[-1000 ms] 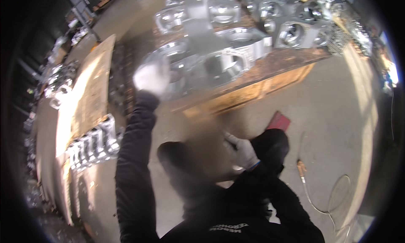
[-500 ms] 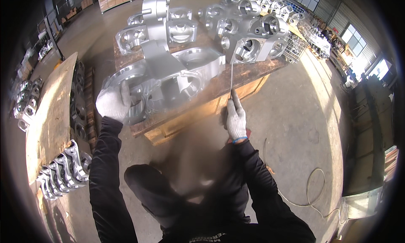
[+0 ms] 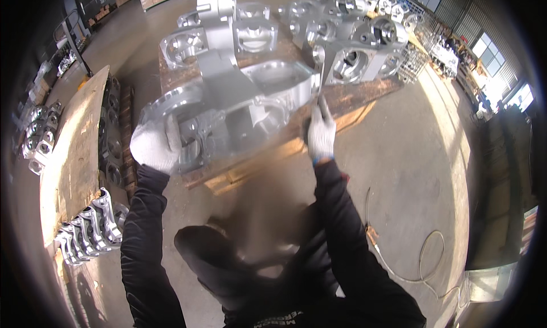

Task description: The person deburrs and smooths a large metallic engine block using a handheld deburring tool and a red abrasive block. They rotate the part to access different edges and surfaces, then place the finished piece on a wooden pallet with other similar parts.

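Note:
A large silver metal casting (image 3: 228,113) with round openings lies at the near end of the wooden pallet. My left hand (image 3: 155,144), in a white knit glove, is closed on its left edge, the thumb lying on the near face. At the casting's right end my right hand (image 3: 322,135), gloved too, grips a thin straight metal rod (image 3: 323,77). The rod points up and away from me, beside the casting's right edge; whether it touches the metal I cannot tell. The end inside my fist is hidden.
More castings (image 3: 348,63) stand at the back of the wooden pallet (image 3: 364,94). Left of me a plywood board (image 3: 77,134) adjoins stacked parts, with a row of brackets (image 3: 91,228) below. A hose with a nozzle (image 3: 372,234) trails on the floor at right.
My right hand has moved up and slightly right with the rod, closer to the casting's right end. My left hand stays on the casting's left edge. The view has shifted slightly.

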### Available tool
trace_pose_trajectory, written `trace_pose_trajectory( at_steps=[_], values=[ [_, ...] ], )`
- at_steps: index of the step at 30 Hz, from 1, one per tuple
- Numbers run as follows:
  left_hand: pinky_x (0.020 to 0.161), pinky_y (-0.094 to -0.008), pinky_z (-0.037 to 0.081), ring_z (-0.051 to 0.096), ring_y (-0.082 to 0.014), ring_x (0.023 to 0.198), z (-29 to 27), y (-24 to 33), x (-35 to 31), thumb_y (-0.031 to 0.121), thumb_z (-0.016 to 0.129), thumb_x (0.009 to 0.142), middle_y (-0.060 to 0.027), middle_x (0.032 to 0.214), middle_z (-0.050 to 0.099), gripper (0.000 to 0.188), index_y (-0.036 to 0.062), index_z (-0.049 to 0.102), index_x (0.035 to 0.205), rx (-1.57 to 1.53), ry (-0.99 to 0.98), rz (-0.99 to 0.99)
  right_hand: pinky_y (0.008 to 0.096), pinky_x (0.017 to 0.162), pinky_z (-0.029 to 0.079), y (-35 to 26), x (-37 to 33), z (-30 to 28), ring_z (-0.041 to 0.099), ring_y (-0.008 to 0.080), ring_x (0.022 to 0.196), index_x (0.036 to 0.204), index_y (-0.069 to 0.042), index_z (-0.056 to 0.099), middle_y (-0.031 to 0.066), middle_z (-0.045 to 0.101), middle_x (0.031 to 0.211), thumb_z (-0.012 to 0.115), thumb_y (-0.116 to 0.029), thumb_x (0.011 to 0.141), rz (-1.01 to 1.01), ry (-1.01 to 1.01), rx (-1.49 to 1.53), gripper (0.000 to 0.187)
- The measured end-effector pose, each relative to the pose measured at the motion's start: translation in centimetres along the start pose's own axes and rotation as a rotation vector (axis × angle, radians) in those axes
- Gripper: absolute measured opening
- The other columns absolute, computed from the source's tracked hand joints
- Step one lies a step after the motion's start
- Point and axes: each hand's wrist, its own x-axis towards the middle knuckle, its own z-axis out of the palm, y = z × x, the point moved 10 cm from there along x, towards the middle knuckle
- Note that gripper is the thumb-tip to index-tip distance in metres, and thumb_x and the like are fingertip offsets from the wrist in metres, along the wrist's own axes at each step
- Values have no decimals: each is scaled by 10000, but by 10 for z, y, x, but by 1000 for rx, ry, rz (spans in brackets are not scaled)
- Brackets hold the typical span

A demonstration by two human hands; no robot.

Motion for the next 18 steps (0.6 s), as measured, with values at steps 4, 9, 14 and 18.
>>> trace_pose_trajectory(
  at_steps=[4,9,14,18],
  values=[
    [729,-520,530,681,-425,688,0,1,0,280,565,1058,-195,704,686,406,80,714,738,-9,-24,-19,254,458,395,36,5,-14,452,66,491,1671,-142,463,-40,521,679,547,-285,1138,164,104,26,558],
    [732,-520,532,679,-421,681,1,-1,0,300,563,1060,-200,691,681,445,73,713,709,-15,-30,-31,261,492,453,45,-3,-16,503,87,540,1676,-164,457,-25,534,730,575,-248,1117,42,120,-166,578],
    [703,-496,557,686,-416,665,-3,-3,2,465,614,1012,-190,667,678,517,75,725,691,57,-29,-44,257,487,441,73,-13,-13,505,80,552,1655,-203,483,-13,532,742,581,-230,1119,56,158,-104,546],
    [705,-544,543,670,-454,678,-12,5,4,325,639,1014,-212,687,679,417,39,714,720,-35,-47,-41,256,480,430,53,-3,-8,512,81,564,1628,-169,492,-7,546,749,554,-222,1129,129,61,-24,506]
  ],
)
